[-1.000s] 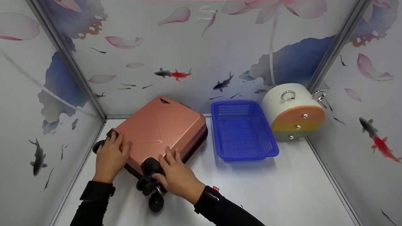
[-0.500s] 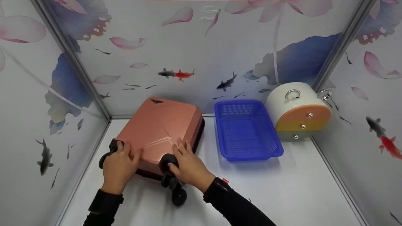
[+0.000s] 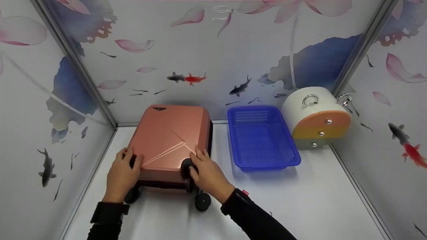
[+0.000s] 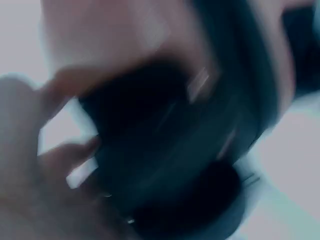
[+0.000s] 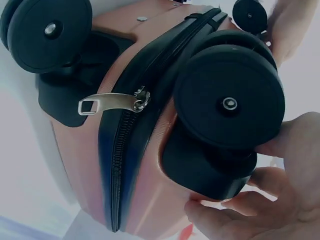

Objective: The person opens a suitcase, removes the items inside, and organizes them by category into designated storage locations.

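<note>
A rose-pink hard-shell suitcase [image 3: 170, 136] lies flat on the white surface, its wheeled end toward me. My left hand [image 3: 121, 173] grips its near left corner, thumb and fingers around the black wheel mount; the left wrist view is badly blurred there. At the near right corner, my right hand [image 3: 210, 173] holds the other wheel mount, fingertips on the pink shell. The right wrist view shows a black wheel [image 5: 230, 97] beside that hand, plus a dark zipper with a metal zipper pull [image 5: 112, 102] running along the suitcase's edge.
A blue plastic basket [image 3: 263, 167] stands just right of the suitcase. Behind it to the right is a rounded white box [image 3: 305, 100] with orange, yellow and green drawer fronts. Printed wall panels [image 3: 200, 50] enclose the left, back and right sides.
Both hands have turned the suitcase so its wheeled end swings right and now faces me squarely. The hands stayed on its two near corners. The basket and drawer box kept their places.
</note>
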`<state>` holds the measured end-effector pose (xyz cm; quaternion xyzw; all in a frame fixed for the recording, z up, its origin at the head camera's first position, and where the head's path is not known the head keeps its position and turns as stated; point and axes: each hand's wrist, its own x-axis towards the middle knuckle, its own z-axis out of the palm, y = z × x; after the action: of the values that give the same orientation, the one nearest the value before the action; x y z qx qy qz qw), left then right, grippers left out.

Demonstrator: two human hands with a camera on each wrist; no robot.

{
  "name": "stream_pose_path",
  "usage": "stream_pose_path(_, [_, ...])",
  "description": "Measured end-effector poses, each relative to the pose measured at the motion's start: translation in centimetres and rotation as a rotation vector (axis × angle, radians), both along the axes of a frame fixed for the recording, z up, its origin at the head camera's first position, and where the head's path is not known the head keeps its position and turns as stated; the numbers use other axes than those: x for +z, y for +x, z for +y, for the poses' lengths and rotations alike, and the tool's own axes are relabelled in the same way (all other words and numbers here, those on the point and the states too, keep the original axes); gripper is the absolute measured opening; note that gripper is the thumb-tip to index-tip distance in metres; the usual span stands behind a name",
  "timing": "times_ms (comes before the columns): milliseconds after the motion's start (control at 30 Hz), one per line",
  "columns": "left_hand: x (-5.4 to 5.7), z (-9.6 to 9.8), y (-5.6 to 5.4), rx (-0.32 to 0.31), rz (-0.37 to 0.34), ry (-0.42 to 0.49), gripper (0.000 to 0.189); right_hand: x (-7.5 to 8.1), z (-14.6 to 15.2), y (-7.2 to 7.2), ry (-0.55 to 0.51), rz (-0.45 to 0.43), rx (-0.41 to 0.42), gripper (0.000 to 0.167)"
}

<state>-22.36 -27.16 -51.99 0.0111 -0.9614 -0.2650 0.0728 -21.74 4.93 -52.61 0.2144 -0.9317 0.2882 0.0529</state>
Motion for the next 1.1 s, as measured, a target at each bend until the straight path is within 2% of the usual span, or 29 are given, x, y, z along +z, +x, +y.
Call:
stream_pose_path(67, [-0.3, 0.5, 0.1, -0.002, -0.021, 0.005, 0.094, -0.1, 0.2, -0.4, -0.023, -0.002, 0.004, 0.056])
stream_pose_path(167, [-0.1, 1.1, 0.4, -0.026, -0.035, -0.022, 0.107, -0.3, 1.0, -1.2, -0.077, 0.000, -0.004, 0.056])
stream_pose_path(333, [-0.1, 1.4, 0.9, -0.075, -0.063, -0.084, 0.122, -1.1, 2.9, -2.2, -0.323, -0.022, -0.024, 0.049])
stream_pose_path(433, [-0.3, 1.3, 1.2, -0.089, -0.067, -0.110, 0.126, -2.2, 4.1, -1.9, -0.482, -0.048, -0.055, 0.041])
stream_pose_path(533, [-0.3, 1.1, 1.3, -0.093, -0.062, -0.117, 0.127, -3.9, 4.9, -1.1, -0.530, -0.031, -0.136, 0.033])
stream_pose_path(667, [-0.1, 1.0, 1.3, -0.091, -0.044, -0.117, 0.126, -6.4, 5.8, 0.1, -0.413, -0.010, -0.225, 0.029])
stream_pose_path(767, [0.0, 1.1, 1.3, -0.091, -0.034, -0.130, 0.124, -7.5, 6.1, 1.0, -0.318, -0.050, -0.193, 0.026])
stream_pose_path(900, [-0.1, 1.1, 1.3, -0.084, -0.026, -0.144, 0.123, -8.2, 6.0, 1.7, -0.216, -0.085, -0.129, 0.018])
stream_pose_path(1100, [-0.4, 1.0, 1.4, -0.083, -0.020, -0.137, 0.123, -8.5, 5.4, 2.2, -0.057, 0.035, -0.120, 0.015])
